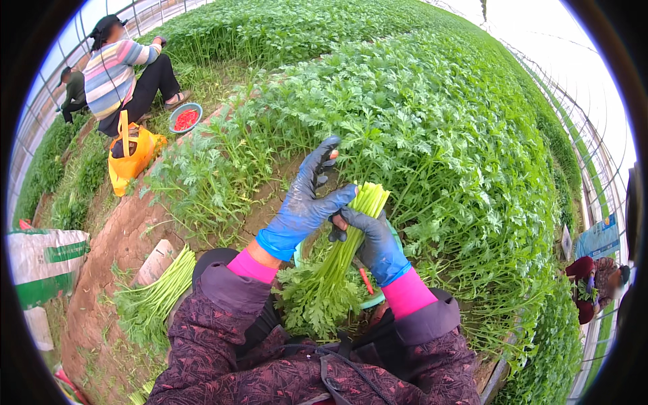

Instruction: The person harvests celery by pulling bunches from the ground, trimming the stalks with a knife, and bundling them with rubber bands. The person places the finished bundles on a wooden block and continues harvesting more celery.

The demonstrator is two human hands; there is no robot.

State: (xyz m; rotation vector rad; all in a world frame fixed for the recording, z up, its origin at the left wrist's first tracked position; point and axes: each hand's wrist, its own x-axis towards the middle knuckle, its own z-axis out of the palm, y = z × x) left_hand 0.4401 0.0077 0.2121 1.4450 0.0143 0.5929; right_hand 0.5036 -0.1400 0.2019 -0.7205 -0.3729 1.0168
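My right hand (372,243), in a worn blue glove, is closed around a bunch of leafy green stems (336,263); the cut ends point up and away, and the leaves hang towards my lap. My left hand (314,195), gloved the same way, has its fingers raised and spread, its thumb beside the cut ends. Whether that thumb touches them is unclear. Beneath the bunch, partly hidden, is a green basin (373,300) with a red-handled tool (365,281) by its rim. Another bunch of cut greens (164,291) lies on the ground at my left.
Dense standing greens (430,126) fill the ground ahead and right. At left are a white-and-green sack (48,258), an orange bag (129,159) and a basin of red items (186,119). A person (114,76) sits beyond the bag; others are farther left and at right.
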